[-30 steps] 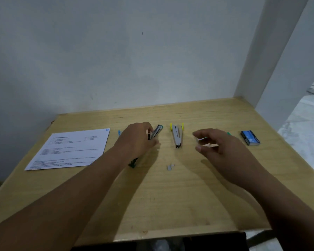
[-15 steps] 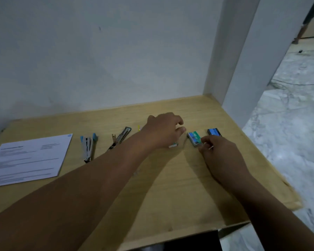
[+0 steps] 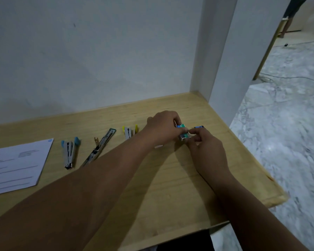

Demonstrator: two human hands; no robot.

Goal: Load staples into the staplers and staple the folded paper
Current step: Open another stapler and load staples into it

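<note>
Both hands meet over the green staple box (image 3: pixel 183 131): left hand (image 3: pixel 163 127) curled round its far end, right hand (image 3: pixel 205 149) pinching its near end, while the open staplers (image 3: pixel 100 147) lie well off to the left hand's left.

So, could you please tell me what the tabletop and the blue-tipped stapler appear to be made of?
The tabletop looks like pale wood or wood veneer, matte, with fine grain lines running along it. The blue-tipped stapler seems to be shiny metal, judging by its silvery glints, with blue ends that are probably plastic.
</note>
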